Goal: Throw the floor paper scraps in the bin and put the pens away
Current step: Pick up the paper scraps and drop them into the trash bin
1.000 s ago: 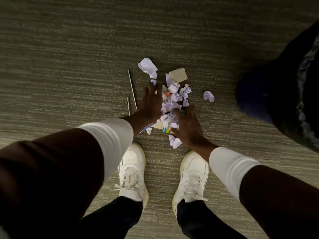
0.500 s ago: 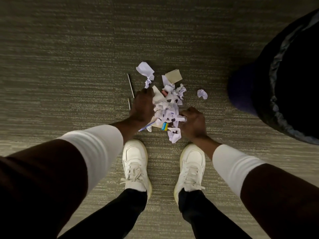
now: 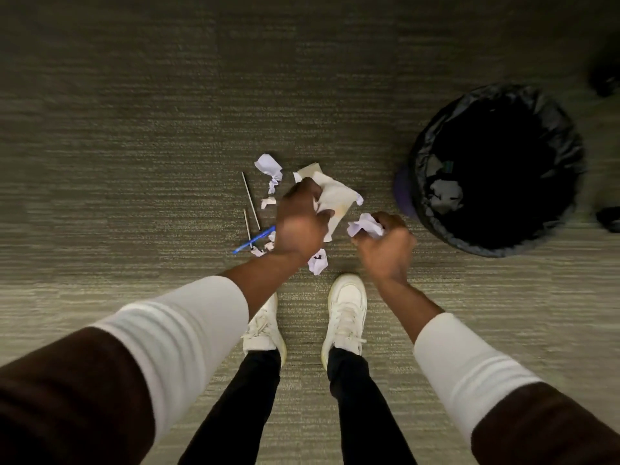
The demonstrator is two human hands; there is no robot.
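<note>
My left hand [image 3: 298, 223] is raised above the carpet, closed on a bundle of cream and white paper scraps [image 3: 335, 199]. My right hand [image 3: 385, 246] grips a crumpled white paper ball [image 3: 364, 226]. Loose scraps stay on the floor: a white wad [image 3: 268, 164], a small piece [image 3: 268, 202] and another wad [image 3: 318, 261] near my shoes. A blue pen [image 3: 253, 241] lies partly under my left wrist, beside two thin grey pens [image 3: 251, 200]. The black-lined bin [image 3: 496, 169] stands to the right, with paper inside.
My two white shoes [image 3: 345, 307] stand on the grey-green carpet just below the scraps. A dark object [image 3: 609, 218] sits at the right edge beyond the bin, another [image 3: 607, 82] at the upper right.
Both hands closed on paper from the pile and lifted off the floor, the right one toward the bin. The view rose, showing the whole bin and uncovering the blue pen.
</note>
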